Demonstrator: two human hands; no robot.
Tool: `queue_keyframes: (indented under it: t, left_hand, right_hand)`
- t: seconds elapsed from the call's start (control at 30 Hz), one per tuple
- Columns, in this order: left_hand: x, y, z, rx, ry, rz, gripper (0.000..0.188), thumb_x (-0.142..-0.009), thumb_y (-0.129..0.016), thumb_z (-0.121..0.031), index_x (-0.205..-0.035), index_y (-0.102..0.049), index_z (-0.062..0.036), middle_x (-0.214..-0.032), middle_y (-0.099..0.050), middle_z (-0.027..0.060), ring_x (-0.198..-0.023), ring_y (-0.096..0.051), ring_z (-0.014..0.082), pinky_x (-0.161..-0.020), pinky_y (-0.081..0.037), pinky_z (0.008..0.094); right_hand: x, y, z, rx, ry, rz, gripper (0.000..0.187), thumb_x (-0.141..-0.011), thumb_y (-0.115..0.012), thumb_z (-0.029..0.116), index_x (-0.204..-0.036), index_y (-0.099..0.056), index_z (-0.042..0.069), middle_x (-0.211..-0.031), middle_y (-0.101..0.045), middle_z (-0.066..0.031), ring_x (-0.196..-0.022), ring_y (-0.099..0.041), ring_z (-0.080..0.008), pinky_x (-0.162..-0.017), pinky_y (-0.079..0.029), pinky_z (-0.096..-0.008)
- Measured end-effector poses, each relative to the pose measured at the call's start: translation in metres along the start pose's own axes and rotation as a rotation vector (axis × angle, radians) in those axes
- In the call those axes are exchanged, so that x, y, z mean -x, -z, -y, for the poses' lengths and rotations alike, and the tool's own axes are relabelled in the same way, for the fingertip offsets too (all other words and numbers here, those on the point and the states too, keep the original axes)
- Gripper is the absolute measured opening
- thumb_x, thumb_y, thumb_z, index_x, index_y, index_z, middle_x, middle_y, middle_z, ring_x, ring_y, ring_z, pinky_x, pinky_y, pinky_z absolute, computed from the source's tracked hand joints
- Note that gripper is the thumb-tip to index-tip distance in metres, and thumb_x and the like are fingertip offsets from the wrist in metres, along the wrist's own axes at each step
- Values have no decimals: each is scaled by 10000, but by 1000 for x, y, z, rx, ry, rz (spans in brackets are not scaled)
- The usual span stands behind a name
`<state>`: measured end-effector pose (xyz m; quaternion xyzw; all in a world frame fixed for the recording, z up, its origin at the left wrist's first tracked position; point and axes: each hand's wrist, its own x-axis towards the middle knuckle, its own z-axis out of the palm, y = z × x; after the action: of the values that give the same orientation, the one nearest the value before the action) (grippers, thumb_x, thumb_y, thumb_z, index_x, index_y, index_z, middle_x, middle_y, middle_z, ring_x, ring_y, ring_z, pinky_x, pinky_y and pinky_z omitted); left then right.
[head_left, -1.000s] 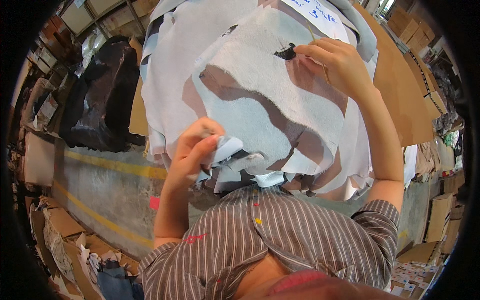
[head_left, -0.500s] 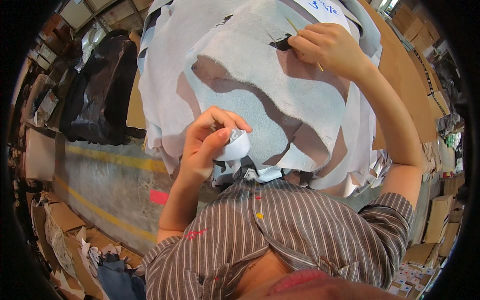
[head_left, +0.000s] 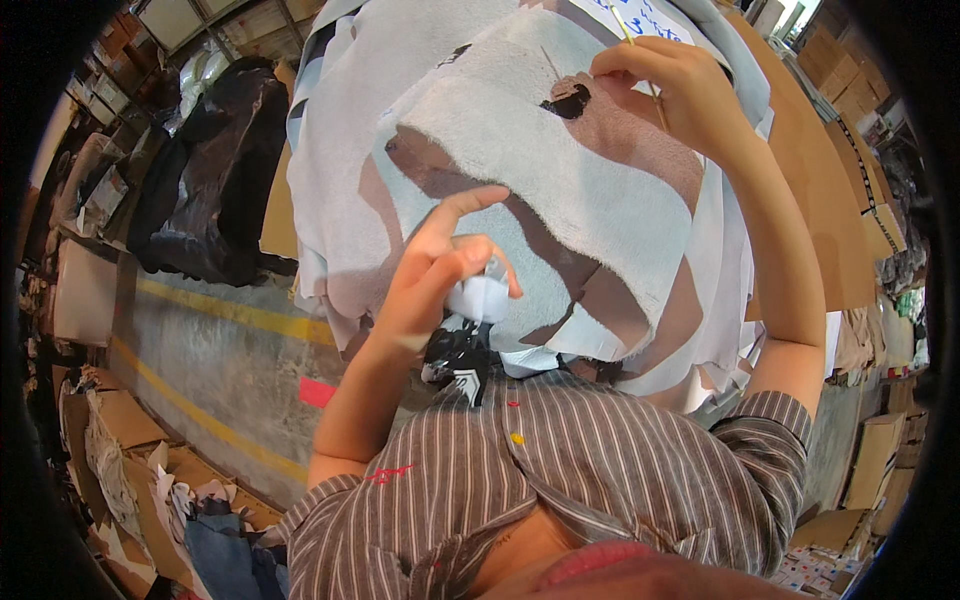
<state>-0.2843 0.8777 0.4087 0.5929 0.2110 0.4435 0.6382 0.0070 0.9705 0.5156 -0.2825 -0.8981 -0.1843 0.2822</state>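
A stack of pale grey leather hides point(head_left: 500, 110) lies spread out in front of me, with brownish-grey areas between its wavy edges. My left hand point(head_left: 430, 265) is over its near part, thumb and lower fingers closed round a white curled strip point(head_left: 482, 298) while the index finger stretches out toward a hide's edge. Below that hand hangs a black-and-white printed piece point(head_left: 468, 380); whether it joins the strip, I cannot tell. My right hand point(head_left: 690, 95), at the far right, grips a thin yellow stick point(head_left: 655, 98) between its fingers. Beside it is a ragged black patch point(head_left: 570, 100) on the hides.
White paper with blue handwriting point(head_left: 672, 22) lies at the stack's far end. Brown cardboard point(head_left: 815, 210) lines the right side. A black-covered pile point(head_left: 205, 180) stands at left, beyond a concrete floor point(head_left: 215, 350) with yellow lines. Scraps and cardboard point(head_left: 130, 440) lie lower left.
My right hand has drawn slightly away from the black patch, which shows more fully. My left index finger has straightened outward. The black-and-white printed piece now hangs lower in view.
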Motion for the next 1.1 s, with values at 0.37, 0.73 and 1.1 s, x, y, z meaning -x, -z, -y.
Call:
queue_keyframes:
  t: [0.37,0.73,1.1]
  left_hand:
    - [-36,-11,-30,-154,256,24,478,-979,-515,-450,-977,-645,10,-707,-669,82,-612,-600,113,-582,-452,225]
    - [-62,-35,-38,-234,590,-394,535,-803,-699,-570,-775,-663,-36,-544,-614,82,-453,-575,152,-467,-422,252]
    - [-61,-14,-17,-171,617,-305,540,-792,-690,-555,-930,-663,-33,-640,-640,98,-532,-642,178,-481,-435,251]
  right_hand:
    - [30,-3,27,-347,-305,-55,208,-881,-681,57,-1088,-684,39,-940,-705,-62,-834,-670,-140,-715,-539,-266]
    - [28,-20,43,-92,-142,-118,194,-823,-699,90,-1015,-686,73,-868,-666,-81,-753,-653,-258,-653,-524,-349]
    - [13,-10,36,118,-13,113,183,-798,-661,104,-975,-631,73,-850,-629,-62,-802,-639,-251,-675,-514,-353]
